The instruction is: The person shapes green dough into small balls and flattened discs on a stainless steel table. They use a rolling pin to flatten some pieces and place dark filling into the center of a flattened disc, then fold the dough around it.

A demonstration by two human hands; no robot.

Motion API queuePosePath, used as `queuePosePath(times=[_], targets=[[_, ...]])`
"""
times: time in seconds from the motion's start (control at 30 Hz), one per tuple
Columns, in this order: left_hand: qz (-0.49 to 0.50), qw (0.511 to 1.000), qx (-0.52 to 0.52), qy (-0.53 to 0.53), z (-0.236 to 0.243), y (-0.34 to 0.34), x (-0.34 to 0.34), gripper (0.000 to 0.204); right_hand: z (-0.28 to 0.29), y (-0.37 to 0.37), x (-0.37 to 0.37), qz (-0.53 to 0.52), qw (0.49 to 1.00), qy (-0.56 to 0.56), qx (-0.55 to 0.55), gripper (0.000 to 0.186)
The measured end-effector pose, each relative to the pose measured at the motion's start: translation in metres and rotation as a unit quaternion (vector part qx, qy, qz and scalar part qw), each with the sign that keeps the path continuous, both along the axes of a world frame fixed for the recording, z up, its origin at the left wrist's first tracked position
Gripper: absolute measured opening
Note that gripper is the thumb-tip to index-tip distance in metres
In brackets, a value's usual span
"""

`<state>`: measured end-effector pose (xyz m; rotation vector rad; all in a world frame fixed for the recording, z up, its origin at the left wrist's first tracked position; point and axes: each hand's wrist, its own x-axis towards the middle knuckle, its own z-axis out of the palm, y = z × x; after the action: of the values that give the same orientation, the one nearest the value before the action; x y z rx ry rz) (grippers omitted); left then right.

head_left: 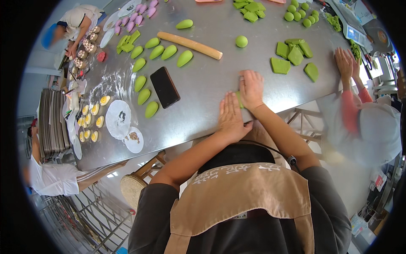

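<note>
mostly hidden, the green dough piece (pixel 240 100) lies between the two palms on the steel table (pixel 203 84), its long axis running away from the body. the right hand (pixel 252 89) lies flat and spread just past it, the left hand (pixel 231 116) flat on its near side, both touching it.

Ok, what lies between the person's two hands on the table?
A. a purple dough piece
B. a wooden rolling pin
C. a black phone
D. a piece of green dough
D: a sliver of green dough shows between the left hand and right hand, both pressed flat on the table; the rolling pin and phone lie farther off.
</note>
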<state>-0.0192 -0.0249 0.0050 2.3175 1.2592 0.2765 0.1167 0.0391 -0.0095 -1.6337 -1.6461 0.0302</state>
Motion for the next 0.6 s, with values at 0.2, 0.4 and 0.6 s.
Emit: queuePosePath(times=[0.2, 0.4, 0.6], targets=[[-0.059, 0.995, -0.044, -0.063, 0.009, 0.000, 0.026, 0.107, 0.008, -0.014, 0.045, 0.055, 0.998, 0.011, 0.020, 0.021], [0.091, 0.738, -0.404, -0.533, 0.022, 0.026, 0.000, 0.082, 0.041, -0.059, 0.043, 0.251, 0.965, -0.071, -0.012, 0.037], [0.207, 0.647, -0.497, -0.540, 0.020, 0.045, -0.003, 0.055, 0.023, -0.037, 0.032, 0.141, 0.980, 0.076, -0.118, 0.045]])
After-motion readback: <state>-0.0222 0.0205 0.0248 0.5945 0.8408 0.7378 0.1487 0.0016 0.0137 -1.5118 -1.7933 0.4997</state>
